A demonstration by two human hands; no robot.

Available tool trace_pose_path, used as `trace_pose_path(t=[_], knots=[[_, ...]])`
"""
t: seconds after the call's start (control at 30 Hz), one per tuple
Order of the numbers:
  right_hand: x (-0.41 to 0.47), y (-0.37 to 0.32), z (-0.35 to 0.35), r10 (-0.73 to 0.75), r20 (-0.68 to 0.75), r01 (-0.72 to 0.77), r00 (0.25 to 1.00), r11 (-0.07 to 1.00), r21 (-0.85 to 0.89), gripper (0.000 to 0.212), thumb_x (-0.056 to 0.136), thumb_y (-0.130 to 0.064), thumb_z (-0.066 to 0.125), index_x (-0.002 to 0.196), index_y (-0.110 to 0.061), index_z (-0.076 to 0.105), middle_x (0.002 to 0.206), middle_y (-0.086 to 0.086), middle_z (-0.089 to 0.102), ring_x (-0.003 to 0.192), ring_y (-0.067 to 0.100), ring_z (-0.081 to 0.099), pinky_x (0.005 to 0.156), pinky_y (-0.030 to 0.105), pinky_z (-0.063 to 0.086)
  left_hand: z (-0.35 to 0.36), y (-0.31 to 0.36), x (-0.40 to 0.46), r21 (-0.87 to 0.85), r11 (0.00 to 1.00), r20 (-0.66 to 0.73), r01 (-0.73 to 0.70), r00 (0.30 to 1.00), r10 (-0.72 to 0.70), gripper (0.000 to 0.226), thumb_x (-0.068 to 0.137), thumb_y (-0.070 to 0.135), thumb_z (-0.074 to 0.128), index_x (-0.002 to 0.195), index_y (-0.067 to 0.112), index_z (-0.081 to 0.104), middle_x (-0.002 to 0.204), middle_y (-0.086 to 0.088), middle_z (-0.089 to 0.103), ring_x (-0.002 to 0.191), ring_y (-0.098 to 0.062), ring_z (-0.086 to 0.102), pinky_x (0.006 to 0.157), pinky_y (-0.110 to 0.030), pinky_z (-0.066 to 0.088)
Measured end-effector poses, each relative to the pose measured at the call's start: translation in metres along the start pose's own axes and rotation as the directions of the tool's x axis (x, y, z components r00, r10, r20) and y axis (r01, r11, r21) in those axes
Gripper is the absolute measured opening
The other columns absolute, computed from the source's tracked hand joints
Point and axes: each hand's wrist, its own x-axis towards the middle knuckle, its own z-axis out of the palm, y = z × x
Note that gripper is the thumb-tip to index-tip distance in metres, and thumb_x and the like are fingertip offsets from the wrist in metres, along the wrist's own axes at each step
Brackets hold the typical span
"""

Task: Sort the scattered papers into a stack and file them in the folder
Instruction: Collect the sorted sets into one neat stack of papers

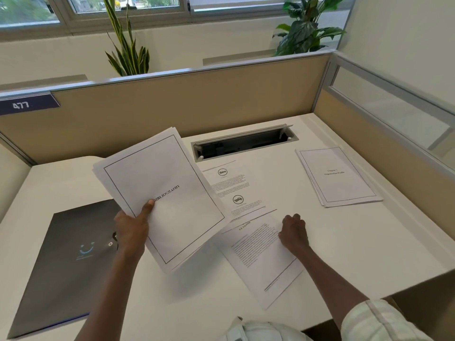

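My left hand (pixel 131 228) grips a sheaf of white papers (pixel 160 190) headed "BIBLIOGRAPHY", lifted off the desk, thumb on top. My right hand (pixel 294 232) rests with curled fingers on the right edge of a text sheet (pixel 261 257) lying near the desk's front; whether it pinches the sheet I cannot tell. Another printed sheet (pixel 236 190) with two round logos lies behind it, partly under the lifted sheaf. A small pile of papers (pixel 338 175) lies at the right. The dark grey folder (pixel 66 262) lies closed at the left.
The white desk (pixel 369 242) is bounded by tan partition panels (pixel 172 112) at the back and right. An open cable tray slot (pixel 243 143) sits in the desk behind the papers. Plants (pixel 128 45) stand beyond the partition.
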Motion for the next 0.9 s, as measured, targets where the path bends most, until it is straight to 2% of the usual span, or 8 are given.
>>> trace_pose_path(t=[0.07,0.13,0.23,0.33,0.47,0.63,0.8,0.9], knots=[[0.005,0.005,-0.004,0.045,0.055,-0.045,0.997,0.999,0.013,0.054,0.086,-0.036,0.068,0.123,-0.004,0.047,0.129,0.014,0.043,0.122,0.032,0.042,0.096,0.042,0.044,0.012,0.003,0.0,-0.001,1.0,0.008,-0.013,1.0,0.013,0.029,0.077,0.03,0.085,0.098,0.02,0.068,0.088,0.018,0.071,0.076,0.004,0.069,0.069,-0.023,0.053],[0.007,0.007,-0.004,0.083,0.099,-0.08,0.992,0.996,-0.034,0.073,0.076,-0.052,0.073,0.126,-0.008,0.042,0.128,0.012,0.045,0.124,0.03,0.041,0.095,0.046,0.042,0.023,0.005,0.001,-0.001,1.0,0.02,-0.017,1.0,0.017,0.044,0.077,0.032,0.084,0.115,0.015,0.068,0.099,0.01,0.072,0.088,-0.006,0.07,0.075,-0.026,0.055],[0.013,0.01,-0.005,0.111,0.154,-0.104,0.982,0.993,-0.054,0.08,0.072,-0.053,0.077,0.124,-0.005,0.039,0.125,0.013,0.054,0.12,0.031,0.048,0.093,0.044,0.044,0.037,0.009,0.001,-0.003,1.0,0.032,-0.005,0.999,0.005,0.062,0.076,0.036,0.085,0.128,0.012,0.061,0.112,0.001,0.071,0.098,-0.019,0.068,0.085,-0.036,0.056],[0.021,0.018,-0.013,0.109,0.214,-0.114,0.971,0.993,0.011,0.074,0.072,-0.046,0.08,0.12,-0.002,0.047,0.123,0.015,0.06,0.114,0.032,0.057,0.088,0.036,0.05,0.05,0.013,-0.002,0.009,1.0,0.034,0.003,0.999,-0.004,0.062,0.076,0.04,0.084,0.127,0.013,0.06,0.11,0.003,0.07,0.102,-0.023,0.067,0.091,-0.042,0.055],[0.027,0.029,-0.029,0.128,0.223,-0.14,0.966,0.989,0.039,0.053,0.078,-0.032,0.076,0.117,-0.003,0.054,0.122,0.015,0.061,0.111,0.031,0.06,0.084,0.032,0.049,0.06,0.018,-0.005,0.03,0.999,0.014,0.019,1.0,-0.019,0.067,0.077,0.041,0.082,0.132,0.013,0.055,0.122,-0.003,0.065,0.105,-0.026,0.062,0.095,-0.046,0.052],[0.021,0.039,-0.072,-0.024,0.054,0.028,0.998,0.997,-0.072,0.011,0.082,-0.017,0.06,0.087,-0.013,0.051,0.107,0.011,0.065,0.098,0.029,0.064,0.069,0.028,0.043,0.068,0.02,-0.012,0.048,0.998,-0.022,0.032,0.999,-0.031,0.067,0.08,0.04,0.08,0.134,0.013,0.051,0.128,-0.008,0.063,0.103,-0.025,0.058,0.096,-0.049,0.051],[0.017,0.037,-0.137,-0.077,-0.036,0.065,0.996,0.963,-0.263,0.015,0.083,-0.014,0.056,0.097,-0.009,0.06,0.106,0.012,0.065,0.1,0.031,0.065,0.076,0.031,0.048,0.072,0.022,-0.018,0.049,0.997,-0.027,0.052,0.998,-0.05,0.07,0.08,0.04,0.08,0.135,0.01,0.049,0.13,-0.011,0.062,0.102,-0.026,0.056,0.095,-0.047,0.049],[0.012,0.036,-0.178,-0.065,-0.152,0.016,0.986,0.952,-0.305,0.011,0.084,-0.013,0.056,0.093,-0.008,0.062,0.1,0.012,0.068,0.095,0.032,0.067,0.069,0.03,0.044,0.075,0.024,-0.019,0.046,0.998,-0.021,0.05,0.999,-0.049,0.069,0.08,0.04,0.08,0.135,0.01,0.049,0.131,-0.012,0.061,0.102,-0.026,0.056,0.097,-0.049,0.049]])
